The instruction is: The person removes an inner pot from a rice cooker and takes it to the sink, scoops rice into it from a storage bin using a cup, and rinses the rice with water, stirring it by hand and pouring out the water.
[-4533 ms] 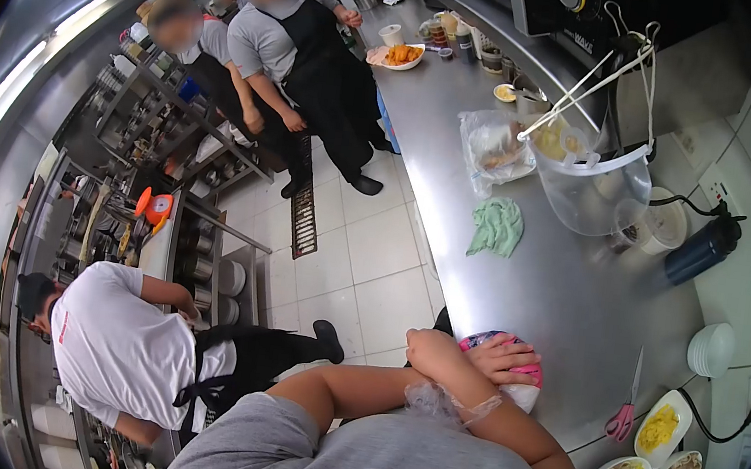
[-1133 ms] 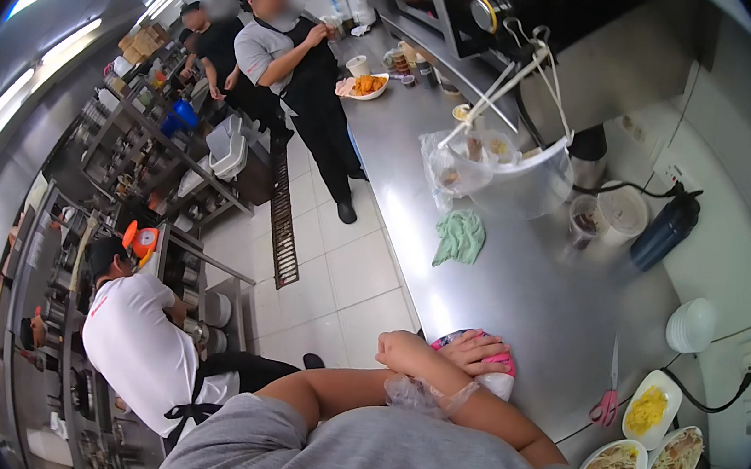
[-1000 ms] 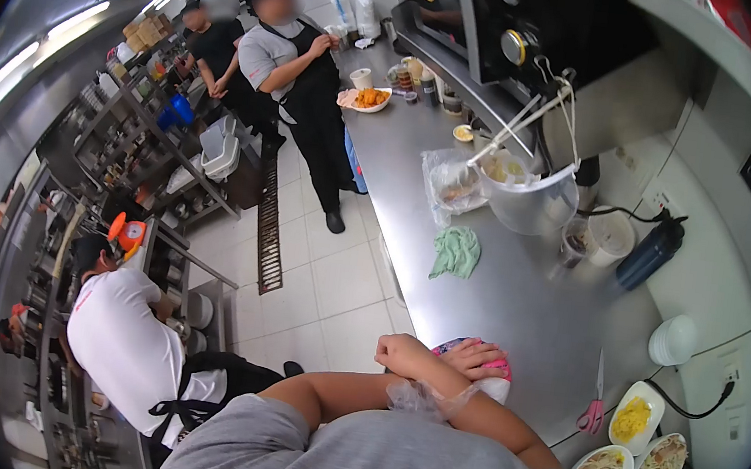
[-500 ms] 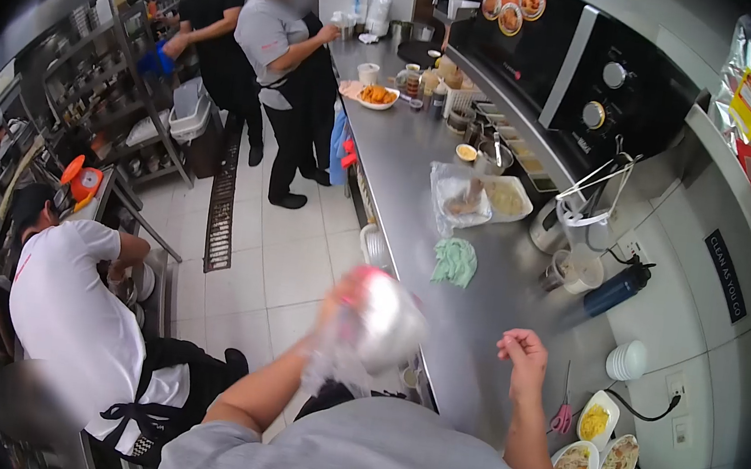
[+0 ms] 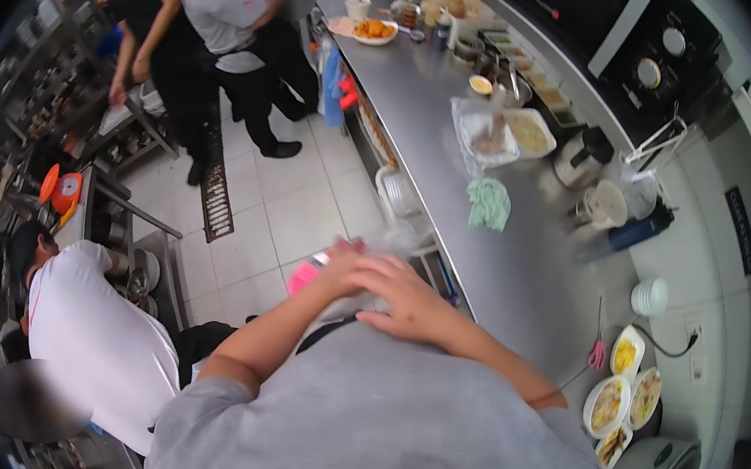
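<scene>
Low in front of my body, beside the counter edge, my left hand (image 5: 341, 270) is closed on a clear plastic bag (image 5: 398, 237). Something bright pink (image 5: 302, 277) shows beside that hand, partly covered by it. My right hand (image 5: 409, 301) lies across the left hand and the bag, its fingers stretched and somewhat apart. The two hands hide most of the bag, and its contents cannot be made out.
The steel counter (image 5: 518, 288) bears a green cloth (image 5: 488, 203), a plastic-wrapped tray (image 5: 488, 141), a dark blue bottle (image 5: 630, 236), pink scissors (image 5: 598, 354) and several food bowls (image 5: 606, 404). A co-worker in white (image 5: 96, 332) bends close on the left; two others stand farther back.
The bag has come down closer to my body in my left hand. My right hand has moved left from above the counter onto the left hand and bag. The view has shifted.
</scene>
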Demonstrator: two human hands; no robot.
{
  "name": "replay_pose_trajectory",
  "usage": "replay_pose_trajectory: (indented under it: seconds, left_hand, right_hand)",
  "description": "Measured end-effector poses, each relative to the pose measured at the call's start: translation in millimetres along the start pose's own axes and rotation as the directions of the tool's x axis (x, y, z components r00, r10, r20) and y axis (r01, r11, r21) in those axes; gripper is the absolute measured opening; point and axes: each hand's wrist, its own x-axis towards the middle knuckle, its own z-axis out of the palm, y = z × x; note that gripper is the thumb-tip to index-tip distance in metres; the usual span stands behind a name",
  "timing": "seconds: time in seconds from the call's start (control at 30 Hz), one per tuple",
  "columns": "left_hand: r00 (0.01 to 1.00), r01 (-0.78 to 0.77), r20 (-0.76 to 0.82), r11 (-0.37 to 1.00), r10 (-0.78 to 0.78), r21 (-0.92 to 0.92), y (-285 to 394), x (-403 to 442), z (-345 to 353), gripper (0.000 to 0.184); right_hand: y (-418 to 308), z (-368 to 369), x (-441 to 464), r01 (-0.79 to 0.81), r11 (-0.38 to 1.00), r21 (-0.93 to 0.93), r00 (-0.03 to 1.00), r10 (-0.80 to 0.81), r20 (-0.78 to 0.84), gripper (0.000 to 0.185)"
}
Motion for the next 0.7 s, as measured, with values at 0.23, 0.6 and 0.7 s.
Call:
replay_pose_trajectory:
  seconds: [0.23, 0.6, 0.7]
  left_hand:
    - [0.841, -0.349, 0.432, 0.937, 0.325, -0.026, 0, 54, 21, 0.035]
    - [0.847, -0.194, 0.348, 0.843, 0.403, -0.502, -112, 65, 157, 0.035]
    - [0.745, -0.108, 0.574, 0.910, 0.341, -0.400, -142, 50, 192, 0.047]
  right_hand:
    - [101, 56, -27, -0.566, 0.753, -0.336, 0.746, 0.641, 0.181, 0.044]
    - [172, 176, -111, -0.634, 0.772, -0.041, 0.729, 0.614, 0.302, 0.025]
    - [171, 186, -86, -0.703, 0.681, 0.204, 0.703, 0.623, 0.343, 0.034]
